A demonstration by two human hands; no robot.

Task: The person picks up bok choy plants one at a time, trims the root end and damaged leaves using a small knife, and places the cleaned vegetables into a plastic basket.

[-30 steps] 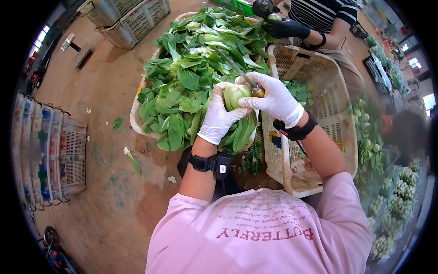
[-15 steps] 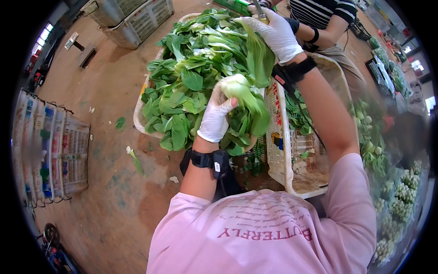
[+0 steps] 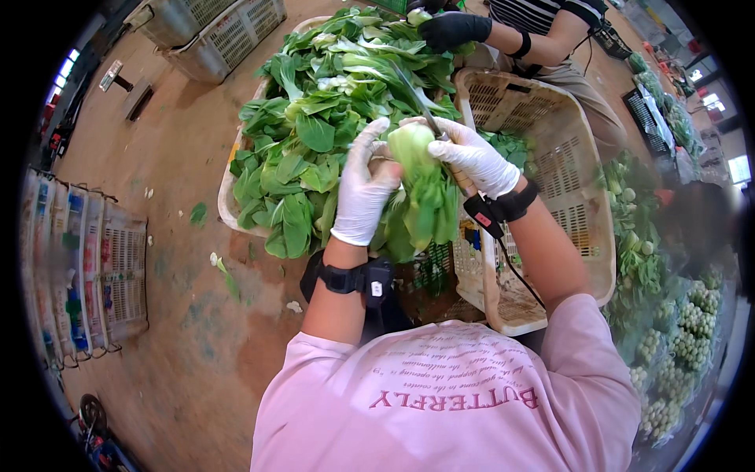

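Note:
A head of bok choy [image 3: 415,161] stands between my gloved hands, pale base up and green leaves hanging down. My left hand [image 3: 364,185] is beside its base, fingers and thumb spread and curved toward it; contact is hard to make out. My right hand [image 3: 476,161] is closed round a knife [image 3: 415,96], whose narrow blade points up and to the left past the base. Fingers of this same hand also touch the bok choy's base and right side. Behind lies a heap of bok choy and loose leaves [image 3: 314,134] in a pale crate [image 3: 228,197].
A second plastic crate [image 3: 594,189] with some leaves stands at right. Across from me, a person's black-gloved hand [image 3: 456,31] holds a bok choy. Stacked crates [image 3: 224,39] stand far left, another crate [image 3: 122,267] at left. Bagged vegetables [image 3: 676,370] lie at right.
My right hand has come down from the upper right with the knife to the bok choy's base. My left fingers have loosened from the bok choy, which now hangs more upright.

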